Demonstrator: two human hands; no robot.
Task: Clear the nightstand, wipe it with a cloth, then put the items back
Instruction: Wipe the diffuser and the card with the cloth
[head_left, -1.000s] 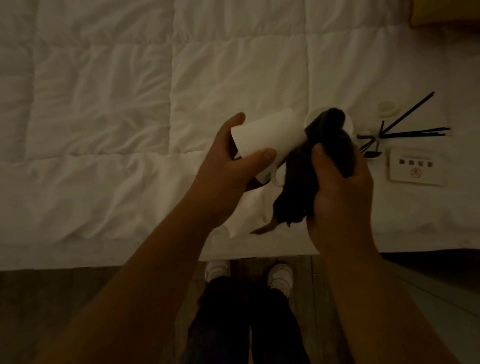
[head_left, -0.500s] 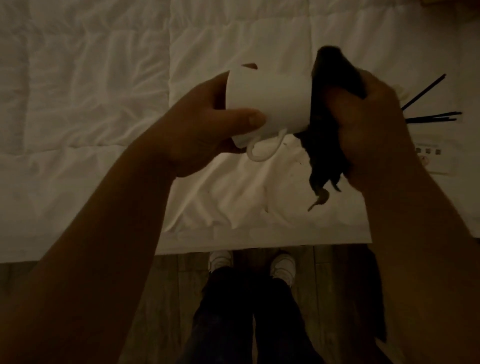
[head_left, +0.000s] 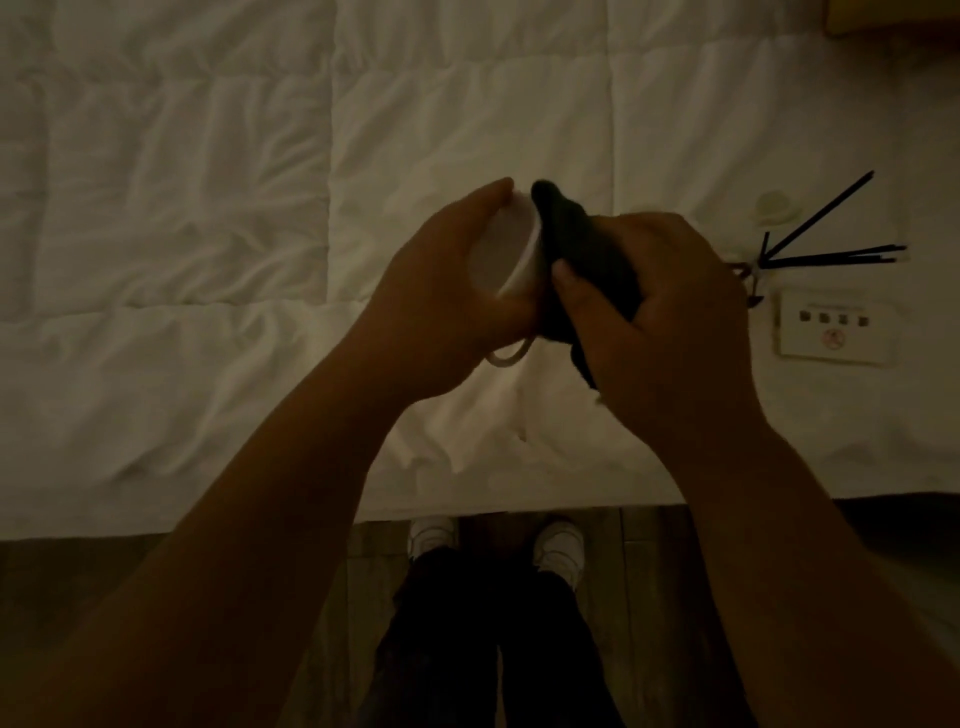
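You hold the white mug (head_left: 506, 254) on its side above the white duvet (head_left: 208, 208), your left hand (head_left: 441, 317) curled round its body, its handle hanging below your fingers. Your right hand (head_left: 660, 312) grips the dark cloth (head_left: 587, 249) — bunched and pressed against the mug's open mouth. To the right of the mug, on the duvet, lie a fan of thin black sticks (head_left: 831, 254), a small round pale object (head_left: 774, 205) just above them and a white card (head_left: 834, 332) below them. Below the mug, past the duvet's edge — your white shoes (head_left: 558, 545) on a wooden floor.
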